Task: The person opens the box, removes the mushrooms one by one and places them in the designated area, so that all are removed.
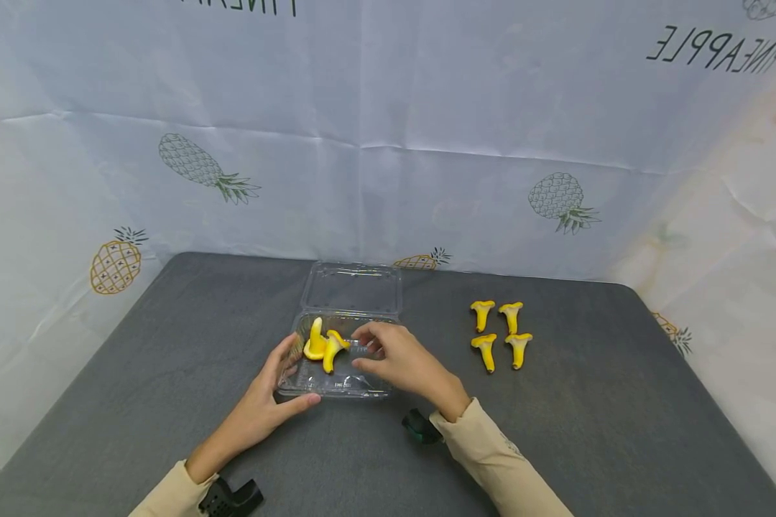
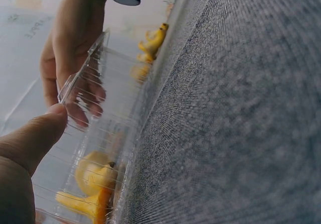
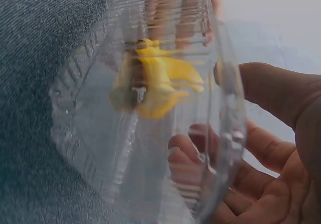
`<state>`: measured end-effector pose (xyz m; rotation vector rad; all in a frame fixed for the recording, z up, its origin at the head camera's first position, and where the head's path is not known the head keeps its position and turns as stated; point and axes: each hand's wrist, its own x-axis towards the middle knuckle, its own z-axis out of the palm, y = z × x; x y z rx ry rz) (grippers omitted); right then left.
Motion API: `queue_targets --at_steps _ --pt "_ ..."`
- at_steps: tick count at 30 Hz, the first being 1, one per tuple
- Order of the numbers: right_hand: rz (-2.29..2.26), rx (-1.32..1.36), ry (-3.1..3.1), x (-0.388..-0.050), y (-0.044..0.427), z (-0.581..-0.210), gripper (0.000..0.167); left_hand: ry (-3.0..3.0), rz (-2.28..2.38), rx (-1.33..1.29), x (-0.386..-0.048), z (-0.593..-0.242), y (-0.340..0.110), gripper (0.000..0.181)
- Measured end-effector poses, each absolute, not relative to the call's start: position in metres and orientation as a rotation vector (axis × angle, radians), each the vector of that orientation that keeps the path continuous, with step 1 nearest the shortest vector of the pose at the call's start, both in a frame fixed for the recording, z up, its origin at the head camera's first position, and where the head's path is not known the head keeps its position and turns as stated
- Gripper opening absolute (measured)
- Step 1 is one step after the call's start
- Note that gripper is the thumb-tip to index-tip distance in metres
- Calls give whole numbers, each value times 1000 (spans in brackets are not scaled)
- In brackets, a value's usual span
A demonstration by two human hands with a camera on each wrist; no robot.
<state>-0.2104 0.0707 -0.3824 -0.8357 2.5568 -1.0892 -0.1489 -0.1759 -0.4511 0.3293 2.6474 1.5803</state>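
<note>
A clear plastic clamshell container (image 1: 345, 392) sits on the table with its lid (image 1: 352, 289) folded back. Inside it, toward the left, lie two yellow chanterelle mushrooms (image 1: 333, 350). My left hand (image 1: 259, 413) holds the container's near left corner, fingers along the left wall and thumb (image 2: 37, 136) on the front rim. Over the right half of the container is my right hand (image 1: 401, 357), fingers loosely bent and nothing between them. Through the clear wall, the right wrist view shows the mushrooms (image 3: 158, 81) apart from the right fingertips.
Several more chanterelle mushrooms (image 1: 483, 352) lie in two rows on the grey table (image 1: 588, 402), right of the container. A pineapple-print cloth (image 1: 388, 93) hangs behind the table's far edge. Dark wrist devices (image 1: 229, 497) are worn at both sleeves.
</note>
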Motion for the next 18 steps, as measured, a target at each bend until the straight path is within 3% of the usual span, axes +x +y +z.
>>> queue_targets --at_steps 18 --pt "-988 -777 2587 -218 42 -393 46 2646 1614 363 -150 -455 -177 99"
